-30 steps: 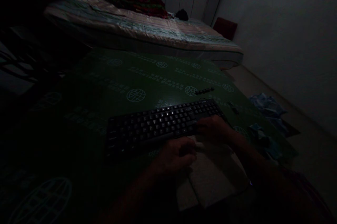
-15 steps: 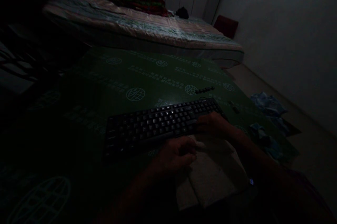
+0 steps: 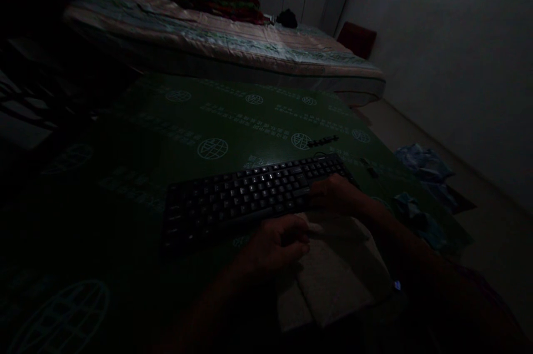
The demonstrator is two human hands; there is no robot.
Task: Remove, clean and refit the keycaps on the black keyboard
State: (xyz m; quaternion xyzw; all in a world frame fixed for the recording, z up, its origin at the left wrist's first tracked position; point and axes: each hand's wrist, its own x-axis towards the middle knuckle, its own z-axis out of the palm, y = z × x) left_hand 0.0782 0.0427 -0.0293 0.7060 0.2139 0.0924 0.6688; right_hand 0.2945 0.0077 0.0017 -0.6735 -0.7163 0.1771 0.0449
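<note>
A black keyboard (image 3: pixel 241 193) lies at a slant on a green printed board, its right end partly covered by my right hand. My right hand (image 3: pixel 335 194) rests over the keys there with its fingers curled down; what they hold, if anything, is hidden. Just below the keyboard lies a beige folded piece that looks like cloth (image 3: pixel 337 276). My left hand (image 3: pixel 283 240) is at the upper left edge of this piece, thumb and fingers curved onto it. The scene is very dark, so fingertip contact is hard to see.
The green board (image 3: pixel 175 126) bears white globe prints. Beyond the keyboard lies a small dark toothed strip (image 3: pixel 323 141); a small dark piece (image 3: pixel 368 168) lies to the right. Crumpled blue cloths (image 3: pixel 425 168) lie at right. A bed (image 3: pixel 233 46) stands behind.
Both hands stay almost where they were, the right hand's fingers shifting only slightly over the keys. The whole view has drifted a little.
</note>
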